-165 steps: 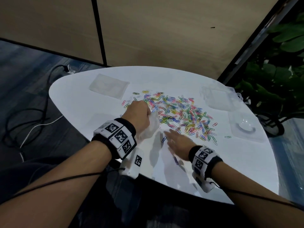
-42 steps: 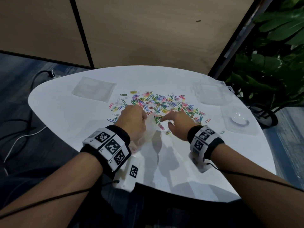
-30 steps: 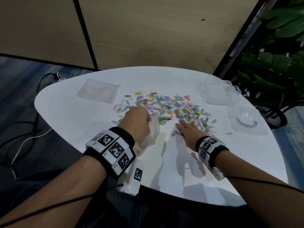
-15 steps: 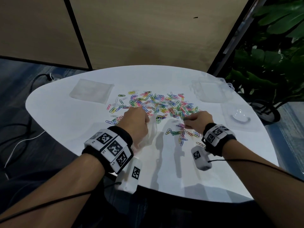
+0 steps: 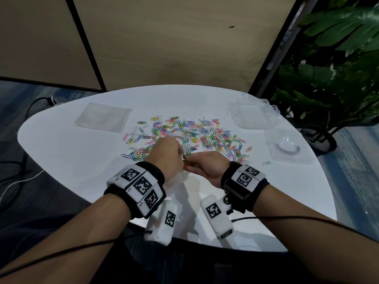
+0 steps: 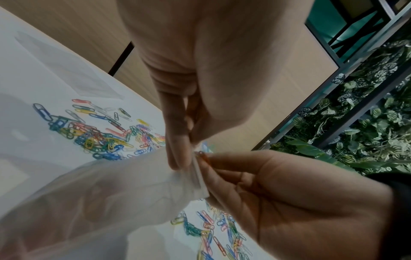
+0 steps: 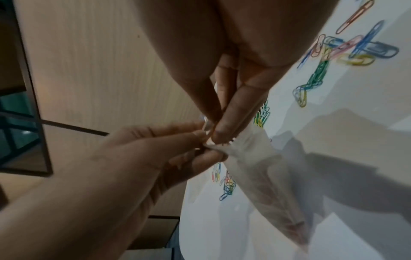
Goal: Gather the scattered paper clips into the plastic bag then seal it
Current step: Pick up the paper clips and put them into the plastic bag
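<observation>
- Nearest: the left hand [image 5: 167, 155] pinches the mouth of the plastic bag [image 6: 100, 193] between thumb and fingers [image 6: 177, 154], held up above the table [image 5: 71, 165]. The body of the bag hangs limp below the grip.
- The right hand [image 5: 207, 167] meets it at the same spot, fingertips [image 7: 220, 130] closed on a small clutch of clips at the bag's opening. An orange clip [image 6: 203, 157] shows between the fingers. Looks like a feed-in step.
- The bag is thin, translucent film: soft, light, no stiffness, and the mouth collapses unless it is held apart. Best hold is the thicker rim strip [image 6: 199, 177], one side per hand; the film below would just slide and crumple.
- I can't tell how many clips are inside; the film is too cloudy.
- Further out: the bulk of the paper clips [image 5: 196, 136] is still spread on the table. They are light, coated wire, slippery, and they hook into each other, so a pinch drags strays. Sweeping into a heap looks quicker than picking singles.
- A stray clip [image 5: 266, 163] sits apart on the right.
- Far side: a flat clear sheet [image 5: 103, 119] on the left, clear plastic trays [image 5: 256, 117] on the right, all untouched.
- Early in the job; sealing is a long way off.
</observation>
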Demonstrator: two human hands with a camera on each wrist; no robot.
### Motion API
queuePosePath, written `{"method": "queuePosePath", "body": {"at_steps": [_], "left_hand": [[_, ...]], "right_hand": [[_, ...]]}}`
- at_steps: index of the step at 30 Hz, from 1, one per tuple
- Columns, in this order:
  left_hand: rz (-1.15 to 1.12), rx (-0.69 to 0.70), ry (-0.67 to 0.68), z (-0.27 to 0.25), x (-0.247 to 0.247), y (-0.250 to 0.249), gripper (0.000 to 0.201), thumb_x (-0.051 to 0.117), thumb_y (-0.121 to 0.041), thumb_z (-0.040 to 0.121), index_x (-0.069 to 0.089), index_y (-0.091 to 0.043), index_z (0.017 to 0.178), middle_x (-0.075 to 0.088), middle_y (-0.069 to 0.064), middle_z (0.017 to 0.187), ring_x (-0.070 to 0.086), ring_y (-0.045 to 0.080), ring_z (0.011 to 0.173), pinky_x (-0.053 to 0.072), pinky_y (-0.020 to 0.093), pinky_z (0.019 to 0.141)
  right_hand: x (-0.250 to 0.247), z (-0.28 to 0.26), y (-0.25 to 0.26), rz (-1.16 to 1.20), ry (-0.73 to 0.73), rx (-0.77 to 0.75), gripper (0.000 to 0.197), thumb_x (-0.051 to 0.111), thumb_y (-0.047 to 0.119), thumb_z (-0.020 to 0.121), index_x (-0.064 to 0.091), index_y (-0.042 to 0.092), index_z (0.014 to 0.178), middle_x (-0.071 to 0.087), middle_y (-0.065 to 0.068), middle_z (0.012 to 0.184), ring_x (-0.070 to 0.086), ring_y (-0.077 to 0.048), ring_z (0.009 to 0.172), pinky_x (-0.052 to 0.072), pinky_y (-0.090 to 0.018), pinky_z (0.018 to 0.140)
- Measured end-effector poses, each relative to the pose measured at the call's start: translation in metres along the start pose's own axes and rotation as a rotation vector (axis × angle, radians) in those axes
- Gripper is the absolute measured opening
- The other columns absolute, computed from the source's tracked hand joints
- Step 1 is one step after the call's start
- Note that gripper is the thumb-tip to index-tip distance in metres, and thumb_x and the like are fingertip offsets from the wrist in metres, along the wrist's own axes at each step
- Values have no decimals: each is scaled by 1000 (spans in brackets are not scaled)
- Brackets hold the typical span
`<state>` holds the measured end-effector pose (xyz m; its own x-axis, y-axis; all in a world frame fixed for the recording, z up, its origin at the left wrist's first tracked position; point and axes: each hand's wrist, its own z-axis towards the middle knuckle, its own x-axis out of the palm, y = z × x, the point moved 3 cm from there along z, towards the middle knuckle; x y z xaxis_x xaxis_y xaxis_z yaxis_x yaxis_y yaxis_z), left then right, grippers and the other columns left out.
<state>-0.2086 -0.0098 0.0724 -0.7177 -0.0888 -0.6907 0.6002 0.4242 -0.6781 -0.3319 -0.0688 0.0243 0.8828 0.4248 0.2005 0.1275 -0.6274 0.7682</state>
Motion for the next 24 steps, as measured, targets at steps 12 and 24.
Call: {"method": "queuePosePath", "body": {"at_steps": [12, 24], "left_hand": [[79, 66, 6, -5, -2, -3, 20, 66, -5, 89, 80, -7, 102, 77, 14, 99, 73, 28, 91, 61, 40, 88], [45, 18, -41, -2, -18, 11, 30, 55, -3, 94, 73, -7, 117, 71, 17, 119, 72, 34, 100, 57, 42, 97]], "right_hand": [[14, 1, 16, -1166, -4, -287, 26, 63, 8, 85, 73, 15, 107, 70, -1, 92, 65, -17, 86, 52, -21, 73], [-69, 45, 8, -1568, -75, -151, 49, 42, 26, 100, 34, 24, 149, 39, -7, 151, 40, -26, 137, 35, -41, 112]]}}
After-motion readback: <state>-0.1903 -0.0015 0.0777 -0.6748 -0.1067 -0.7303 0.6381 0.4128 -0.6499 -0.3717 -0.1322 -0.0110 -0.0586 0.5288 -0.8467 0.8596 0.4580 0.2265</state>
